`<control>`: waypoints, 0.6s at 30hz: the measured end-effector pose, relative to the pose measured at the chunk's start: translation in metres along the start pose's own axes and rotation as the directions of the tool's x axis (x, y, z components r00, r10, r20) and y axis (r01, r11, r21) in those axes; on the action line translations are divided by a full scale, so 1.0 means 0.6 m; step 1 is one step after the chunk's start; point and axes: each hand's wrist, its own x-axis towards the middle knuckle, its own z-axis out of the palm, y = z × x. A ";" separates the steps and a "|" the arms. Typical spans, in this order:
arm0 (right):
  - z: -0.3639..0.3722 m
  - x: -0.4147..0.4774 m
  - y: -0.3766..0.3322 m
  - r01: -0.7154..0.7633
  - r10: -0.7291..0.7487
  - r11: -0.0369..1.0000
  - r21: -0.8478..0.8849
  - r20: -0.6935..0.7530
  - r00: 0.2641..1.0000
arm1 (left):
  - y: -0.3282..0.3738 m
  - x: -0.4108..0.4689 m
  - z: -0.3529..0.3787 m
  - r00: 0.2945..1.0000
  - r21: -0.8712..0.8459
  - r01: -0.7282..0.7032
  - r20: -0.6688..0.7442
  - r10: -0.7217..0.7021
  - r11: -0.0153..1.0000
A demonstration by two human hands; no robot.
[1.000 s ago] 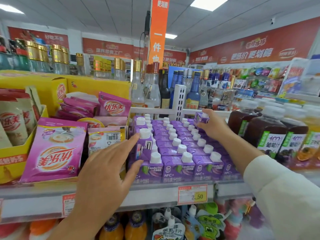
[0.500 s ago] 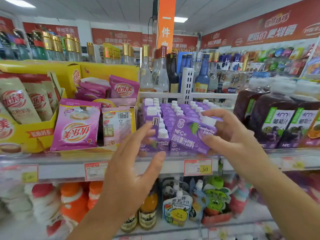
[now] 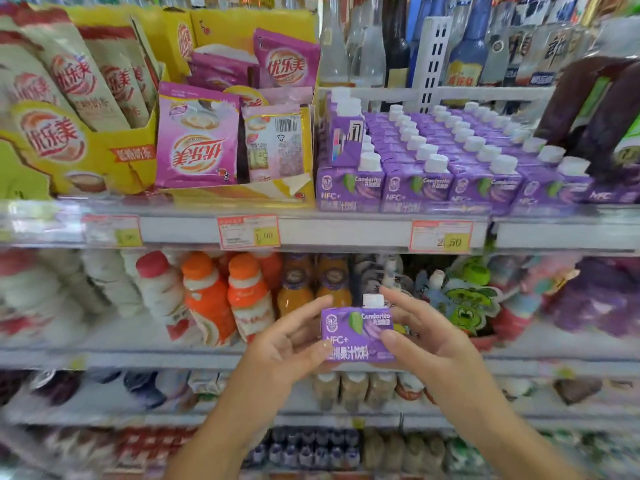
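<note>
Both hands hold a small, boxy purple carton [image 3: 358,336] with glossy printed card faces and a ribbed white cap. The left hand [image 3: 287,344] curls around its left edge, the right hand [image 3: 424,337] pinches its right side, thumb in front.

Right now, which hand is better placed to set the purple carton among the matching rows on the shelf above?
Right, probably. The right hand pinches the purple carton as the left hand does, but the carton rows stand up and rightward.
</note>
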 end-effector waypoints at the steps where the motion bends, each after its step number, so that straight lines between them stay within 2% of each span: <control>1: 0.001 -0.001 0.007 -0.005 0.005 1.000 0.003 0.008 1.000 | -0.003 -0.003 -0.002 1.000 0.003 -0.003 -0.003 0.003 1.000; 4: 0.003 -0.003 0.020 0.003 -0.002 0.999 0.054 -0.005 1.000 | -0.012 -0.006 -0.008 1.000 -0.033 -0.005 -0.021 0.004 0.999; 7: 0.008 -0.001 0.033 0.078 -0.075 0.995 0.056 -0.038 0.996 | -0.016 -0.007 -0.010 0.999 -0.066 -0.003 -0.037 0.000 0.998; 9: 0.014 -0.001 0.040 0.123 -0.125 0.992 -0.032 -0.068 0.990 | -0.016 -0.006 -0.006 0.999 -0.067 -0.014 -0.049 0.011 0.998; 13: 0.037 -0.008 0.043 0.142 -0.147 0.956 -0.257 -0.001 0.989 | -0.018 0.001 0.011 0.998 -0.049 -0.050 -0.049 0.047 0.998; 16: 0.047 -0.008 0.045 0.131 -0.162 0.929 -0.345 -0.061 0.985 | -0.021 0.006 0.021 0.998 -0.055 -0.036 -0.057 0.033 0.998; 18: 0.050 -0.007 0.042 0.123 -0.167 0.932 -0.341 -0.102 0.981 | -0.021 0.010 0.026 0.998 -0.054 -0.025 -0.061 0.022 0.998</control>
